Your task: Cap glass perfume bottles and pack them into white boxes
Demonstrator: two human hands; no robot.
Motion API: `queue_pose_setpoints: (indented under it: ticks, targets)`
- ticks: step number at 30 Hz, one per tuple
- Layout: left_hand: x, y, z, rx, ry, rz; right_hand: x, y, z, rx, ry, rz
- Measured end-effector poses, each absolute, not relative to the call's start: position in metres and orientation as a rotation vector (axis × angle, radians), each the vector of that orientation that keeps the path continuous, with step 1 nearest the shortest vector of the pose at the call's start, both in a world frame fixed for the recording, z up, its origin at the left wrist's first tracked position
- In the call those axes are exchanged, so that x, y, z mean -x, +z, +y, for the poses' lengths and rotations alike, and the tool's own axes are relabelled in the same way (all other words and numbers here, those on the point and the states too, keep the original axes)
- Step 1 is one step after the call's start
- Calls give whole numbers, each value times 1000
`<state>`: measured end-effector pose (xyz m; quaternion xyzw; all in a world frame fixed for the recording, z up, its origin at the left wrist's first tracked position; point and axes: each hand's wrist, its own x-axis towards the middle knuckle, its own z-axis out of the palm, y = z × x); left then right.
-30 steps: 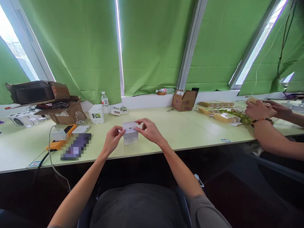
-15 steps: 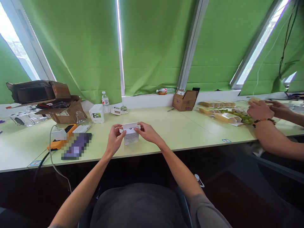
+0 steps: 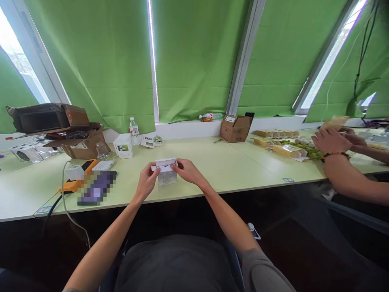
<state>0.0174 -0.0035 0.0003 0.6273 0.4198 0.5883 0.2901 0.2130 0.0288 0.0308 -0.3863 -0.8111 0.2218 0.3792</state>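
Observation:
A small white carton stands upright on the pale green table near its front edge. Its top lid is raised and small flaps stick out at the sides. My left hand grips the left upper edge, thumb and fingers at the side flap. On the right upper corner, my right hand pinches the edge, with the thumb over the front. The inside of the carton is hidden from me.
Left are a phone, an orange power strip, a white box, a bottle and brown cartons. Behind stands a cardboard box. At right, a co-worker's hands hold a yellowish carton near several others.
My hands stay on the white carton, and its lid and left flap show slightly more spread. The co-worker's hands have lifted and turned their yellowish carton.

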Motion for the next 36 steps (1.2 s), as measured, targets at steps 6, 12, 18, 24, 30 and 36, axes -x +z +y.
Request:
queue_pose_setpoints:
  ticks: [6,12,18,24,30,36]
  targets:
    - [-16,1,-2,-1688,1560,1113,-213,30,29,969,591,-2064]
    - [-21,-1,-4,-1695,1552,1093,-212,28,30,992,550,-2054]
    - [-24,-3,-5,-1698,1555,1076,-211,30,29,986,538,-2057]
    - [-21,-5,-1,-1627,1545,1090,-209,31,23,997,569,-2074]
    - [-22,-11,5,-1470,1540,1014,-204,34,18,1026,528,-2084]
    - [-23,-12,5,-1447,1540,1029,-202,35,16,1053,485,-2084]
